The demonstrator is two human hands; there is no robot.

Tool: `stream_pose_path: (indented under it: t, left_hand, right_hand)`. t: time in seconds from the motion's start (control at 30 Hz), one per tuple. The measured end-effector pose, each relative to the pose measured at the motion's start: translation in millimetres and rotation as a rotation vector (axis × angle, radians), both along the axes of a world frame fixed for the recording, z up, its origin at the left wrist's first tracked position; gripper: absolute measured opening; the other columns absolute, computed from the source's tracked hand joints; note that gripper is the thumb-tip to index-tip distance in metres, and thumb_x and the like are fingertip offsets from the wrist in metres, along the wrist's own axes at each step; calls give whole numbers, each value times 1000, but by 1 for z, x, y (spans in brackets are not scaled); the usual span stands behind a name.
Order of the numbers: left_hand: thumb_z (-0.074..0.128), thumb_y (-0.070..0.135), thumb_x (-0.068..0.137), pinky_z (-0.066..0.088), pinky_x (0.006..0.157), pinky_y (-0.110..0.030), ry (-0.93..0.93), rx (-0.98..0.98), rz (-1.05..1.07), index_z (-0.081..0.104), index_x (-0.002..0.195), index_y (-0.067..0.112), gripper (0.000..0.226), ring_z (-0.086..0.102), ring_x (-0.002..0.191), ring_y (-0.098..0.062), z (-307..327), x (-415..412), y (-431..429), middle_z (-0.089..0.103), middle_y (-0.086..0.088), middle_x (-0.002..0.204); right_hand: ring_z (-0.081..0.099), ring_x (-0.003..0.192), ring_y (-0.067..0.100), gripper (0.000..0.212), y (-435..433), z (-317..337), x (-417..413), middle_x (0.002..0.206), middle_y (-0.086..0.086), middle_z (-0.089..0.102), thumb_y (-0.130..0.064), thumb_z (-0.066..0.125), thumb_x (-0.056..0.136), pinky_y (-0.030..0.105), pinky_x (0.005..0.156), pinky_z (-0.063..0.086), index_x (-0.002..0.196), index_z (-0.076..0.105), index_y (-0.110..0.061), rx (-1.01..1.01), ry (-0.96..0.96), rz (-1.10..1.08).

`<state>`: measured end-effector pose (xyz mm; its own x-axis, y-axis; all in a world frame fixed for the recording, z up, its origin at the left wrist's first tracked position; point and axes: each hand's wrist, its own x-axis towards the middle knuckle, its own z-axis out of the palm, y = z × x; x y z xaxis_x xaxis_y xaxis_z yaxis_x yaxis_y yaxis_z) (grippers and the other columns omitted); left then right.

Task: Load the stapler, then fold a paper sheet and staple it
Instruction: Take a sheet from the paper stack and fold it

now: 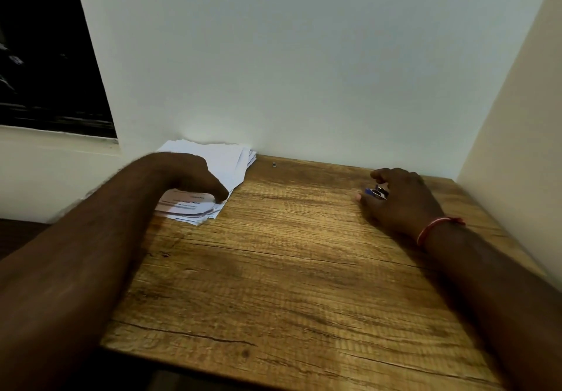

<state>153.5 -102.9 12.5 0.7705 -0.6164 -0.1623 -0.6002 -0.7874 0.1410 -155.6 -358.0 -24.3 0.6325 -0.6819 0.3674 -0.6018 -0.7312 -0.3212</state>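
1. Wooden table (pixel 289 269): brown grain top, set into a corner. A pale wall (pixel 304 71) runs along its far edge and a second wall closes the right side.
2. Stack of paper sheets (pixel 225 162): white and loosely fanned, lying in the far left corner of the table with its back edge against the wall. The nearest top sheet shows blurred printed lines that cannot be read.
3. Left hand (pixel 188 174): reaches in from the left with the wrist bent, fingertips down on the near part of the stack. Whether they pinch a sheet or only press on it cannot be told.
4. Stapler (pixel 377 192): small, with blue and bright metal parts. It sits on the right far part of the table, mostly covered by the right hand and well apart from the stack.
5. Right hand (pixel 401 199): palm down, fingers curled over the stapler with the thumb at its near side, gripping it against the table.
6. Red thread band (pixel 431 228): around the right wrist.
7. Small metal piece (pixel 274 164): lies alone on the table near the wall, between stack and stapler. It is too small to identify.
8. Dark window pane (pixel 45 56): upper left, above a pale sill.
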Motion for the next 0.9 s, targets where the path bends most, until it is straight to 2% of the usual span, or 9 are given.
stream_pose_path:
  t: [0.07, 0.13, 0.4, 0.47, 0.57, 0.7, 0.73, 0.8, 0.9]
  left_hand:
    - [82, 62, 83, 48, 77, -33, -10, 13, 0, 64, 93, 20, 47, 66, 92, -19, 1, -5, -1, 70, -2, 101]
    - [81, 58, 85, 46, 72, -32, 4, 28, -4, 67, 95, 18, 43, 65, 87, -19, 2, -11, -4, 71, -3, 98]
    - [78, 41, 92, 43, 65, -30, 43, 23, -8, 69, 85, 16, 28, 63, 78, -18, 6, -27, -9, 69, -4, 89]
    - [77, 43, 87, 43, 67, -31, 67, -24, 1, 70, 85, 15, 29, 66, 83, -20, 10, -26, -3, 72, -4, 91]
    - [67, 51, 64, 45, 68, -30, 54, -82, 15, 72, 78, 13, 41, 69, 80, -24, 16, -22, 6, 75, -7, 86]
    - [76, 39, 76, 44, 63, -28, 42, -138, 24, 69, 78, 10, 30, 68, 72, -27, 23, -13, 14, 74, -11, 84]
    - [76, 39, 73, 44, 63, -28, 37, -156, 28, 70, 78, 9, 31, 68, 71, -27, 25, -11, 15, 74, -11, 82]
    - [73, 41, 66, 50, 64, -29, 17, -193, 39, 75, 84, 7, 39, 70, 73, -29, 29, -10, 17, 75, -12, 83]
    - [79, 24, 87, 65, 62, -37, -11, -264, 71, 80, 94, 2, 24, 74, 72, -34, 31, -9, 16, 76, -18, 85]
  right_hand:
    - [56, 137, 30, 75, 2, 0, 0, 148, 6, 65, -57, 82, 92, 47, 115, 48, 154, 59, -20, 0, 2, 1]
    - [55, 138, 30, 74, 2, -1, 0, 148, 6, 65, -56, 82, 92, 46, 116, 48, 153, 60, -20, -8, -11, 0]
    - [57, 137, 31, 76, 0, -2, 0, 148, 5, 66, -59, 83, 89, 51, 115, 50, 152, 60, -22, -17, -1, -6]
    - [57, 137, 32, 76, -1, -2, -1, 147, 5, 66, -59, 83, 89, 51, 115, 50, 152, 60, -23, -29, -6, -14]
    - [55, 138, 32, 73, -2, -2, -2, 147, 5, 66, -59, 82, 90, 50, 115, 48, 151, 61, -23, -44, -11, -23]
    - [52, 140, 31, 72, 0, -2, -1, 149, 5, 64, -56, 81, 92, 49, 116, 45, 152, 60, -23, -60, 0, -15]
    - [51, 141, 31, 72, 0, -2, -1, 150, 5, 63, -56, 81, 92, 48, 116, 45, 153, 60, -23, -63, -1, -16]
    - [49, 142, 30, 72, 0, -3, 0, 151, 3, 63, -58, 80, 93, 49, 117, 43, 153, 59, -24, -72, 2, -13]
    - [48, 144, 30, 72, -1, -3, 2, 152, 3, 63, -59, 79, 92, 50, 118, 42, 153, 60, -25, -93, -2, 13]
